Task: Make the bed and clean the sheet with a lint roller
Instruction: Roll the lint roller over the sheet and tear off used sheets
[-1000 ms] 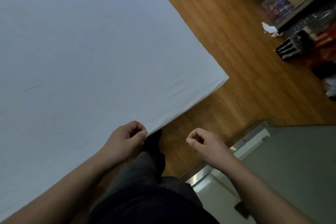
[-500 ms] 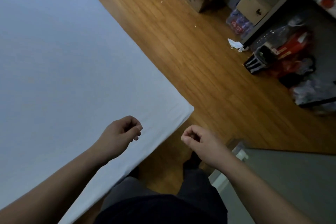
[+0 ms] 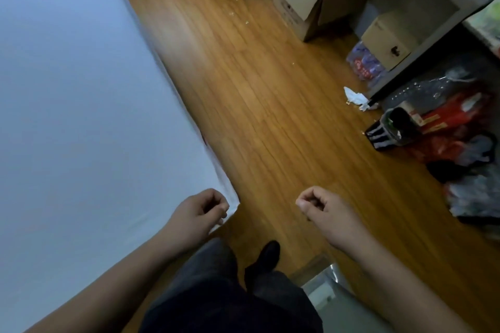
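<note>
The bed's white sheet lies smooth and matte, taut but for faint creases near its near corner, its long edge running straight beside the glossy wood-plank floor. The left hand hovers over that corner, fingers curled into a loose fist, holding nothing. The right hand hangs over the floor, well clear of the sheet, likewise clenched and empty. Beyond the sheet's edge a broad strip of planks lies open up to cardboard boxes and crinkled plastic bags.
</note>
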`<state>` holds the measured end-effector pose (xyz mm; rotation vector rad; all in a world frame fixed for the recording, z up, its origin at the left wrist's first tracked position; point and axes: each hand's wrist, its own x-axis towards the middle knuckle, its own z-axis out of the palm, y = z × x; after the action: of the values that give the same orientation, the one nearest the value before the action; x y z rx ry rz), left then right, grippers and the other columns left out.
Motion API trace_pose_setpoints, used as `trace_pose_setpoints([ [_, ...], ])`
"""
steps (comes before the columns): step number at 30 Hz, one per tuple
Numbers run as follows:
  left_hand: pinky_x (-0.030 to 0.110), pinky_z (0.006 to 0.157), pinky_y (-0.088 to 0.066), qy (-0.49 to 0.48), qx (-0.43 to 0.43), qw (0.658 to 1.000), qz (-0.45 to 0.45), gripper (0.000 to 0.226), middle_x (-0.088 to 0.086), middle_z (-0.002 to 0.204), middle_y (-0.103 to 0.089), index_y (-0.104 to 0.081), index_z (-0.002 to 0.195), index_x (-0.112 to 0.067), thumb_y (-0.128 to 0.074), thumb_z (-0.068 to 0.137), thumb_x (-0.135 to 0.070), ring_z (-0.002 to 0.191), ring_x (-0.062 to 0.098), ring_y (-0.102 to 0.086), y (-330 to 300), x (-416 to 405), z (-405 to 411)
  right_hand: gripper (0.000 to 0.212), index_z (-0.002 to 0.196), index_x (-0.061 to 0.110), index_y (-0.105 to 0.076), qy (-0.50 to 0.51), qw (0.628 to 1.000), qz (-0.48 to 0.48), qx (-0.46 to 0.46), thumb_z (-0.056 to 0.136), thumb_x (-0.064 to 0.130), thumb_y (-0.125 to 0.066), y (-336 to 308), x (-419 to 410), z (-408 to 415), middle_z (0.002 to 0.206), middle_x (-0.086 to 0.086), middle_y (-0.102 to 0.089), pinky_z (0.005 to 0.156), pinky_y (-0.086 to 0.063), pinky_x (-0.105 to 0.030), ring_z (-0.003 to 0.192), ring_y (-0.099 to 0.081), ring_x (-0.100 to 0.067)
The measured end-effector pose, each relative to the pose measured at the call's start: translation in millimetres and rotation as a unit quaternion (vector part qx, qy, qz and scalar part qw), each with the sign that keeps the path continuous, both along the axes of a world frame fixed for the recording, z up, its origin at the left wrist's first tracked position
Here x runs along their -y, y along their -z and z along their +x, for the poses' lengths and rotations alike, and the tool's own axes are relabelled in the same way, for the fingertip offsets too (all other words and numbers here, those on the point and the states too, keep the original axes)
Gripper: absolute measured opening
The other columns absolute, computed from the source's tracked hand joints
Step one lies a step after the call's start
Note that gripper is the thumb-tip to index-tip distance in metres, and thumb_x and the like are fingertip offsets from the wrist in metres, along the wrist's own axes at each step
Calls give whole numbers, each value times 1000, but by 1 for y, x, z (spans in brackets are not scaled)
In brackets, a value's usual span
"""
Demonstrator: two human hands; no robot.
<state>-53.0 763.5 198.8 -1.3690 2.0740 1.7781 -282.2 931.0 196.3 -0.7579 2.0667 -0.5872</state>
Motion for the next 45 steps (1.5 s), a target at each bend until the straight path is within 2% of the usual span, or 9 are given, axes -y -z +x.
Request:
trace_pose_setpoints([
  [5, 33, 76, -54, -47, 12, 999, -15, 13, -2, 83, -72, -67, 88, -22, -58, 97, -25, 76, 9, -67, 1, 33, -54, 10, 87, 31, -65, -12, 1000, 0, 3, 94, 36, -61, 5, 36, -74, 82, 7, -65, 69, -52, -28, 77, -61, -7],
  [8, 29, 73, -51, -76, -8, 997, -23, 15, -2, 83, -72, -67, 85, -27, -57, 97, -27, 76, 8, -67, 10, 69, -87, 10, 86, 31, -64, -40, 999, -6, -13, 94, 37, -61, 4, 81, -113, 81, 8, -65, 65, -48, -23, 76, -61, -5],
  [11, 29, 72, -51, -90, -30, 995, -29, 17, 0, 80, -71, -65, 82, -30, -57, 97, -29, 72, 7, -65, 15, 113, -131, 11, 86, 29, -64, -49, 998, -22, -15, 94, 36, -62, -2, 131, -152, 79, 5, -65, 65, -51, -27, 75, -62, -10],
  [16, 27, 73, -50, -104, -79, 991, -30, 15, -1, 78, -70, -66, 86, -25, -57, 97, -30, 74, 8, -66, -2, 184, -196, 10, 87, 32, -65, -76, 996, -33, -37, 94, 38, -61, -25, 214, -214, 81, 8, -66, 61, -47, -12, 77, -61, -5],
  [21, 25, 72, -48, -154, -94, 982, -50, 13, -2, 80, -70, -67, 88, -27, -58, 97, -31, 75, 8, -67, -16, 250, -227, 10, 86, 30, -66, -117, 992, -43, -6, 95, 34, -62, -37, 301, -259, 79, 6, -65, 66, -50, -20, 79, -63, -12],
  [25, 28, 73, -50, -216, -79, 972, -56, 13, -2, 80, -70, -67, 88, -26, -58, 96, -29, 74, 9, -66, -11, 297, -252, 10, 89, 28, -66, -157, 986, -53, 4, 95, 35, -61, -28, 378, -296, 84, 2, -67, 74, -54, -33, 81, -64, -16],
  [37, 19, 69, -47, -329, -24, 940, -90, 13, -3, 83, -69, -66, 93, -22, -57, 97, -30, 77, 6, -67, -34, 455, -409, 11, 93, 27, -65, -303, 952, -27, 36, 96, 36, -60, -15, 623, -451, 86, 0, -68, 74, -54, -35, 81, -64, -16],
  [42, 25, 75, -50, -385, -22, 920, -73, 12, -3, 84, -70, -66, 88, -24, -58, 97, -28, 81, 10, -68, -36, 518, -431, 12, 89, 29, -65, -327, 943, -29, 52, 95, 38, -59, -17, 709, -477, 84, 2, -67, 71, -53, -34, 79, -63, -15],
  [45, 22, 72, -48, -402, -12, 913, -70, 12, -5, 84, -71, -67, 89, -25, -58, 96, -29, 79, 9, -67, -27, 558, -425, 13, 88, 28, -65, -350, 936, -1, 41, 95, 37, -59, -5, 756, -481, 83, -1, -67, 71, -53, -36, 78, -63, -17],
])
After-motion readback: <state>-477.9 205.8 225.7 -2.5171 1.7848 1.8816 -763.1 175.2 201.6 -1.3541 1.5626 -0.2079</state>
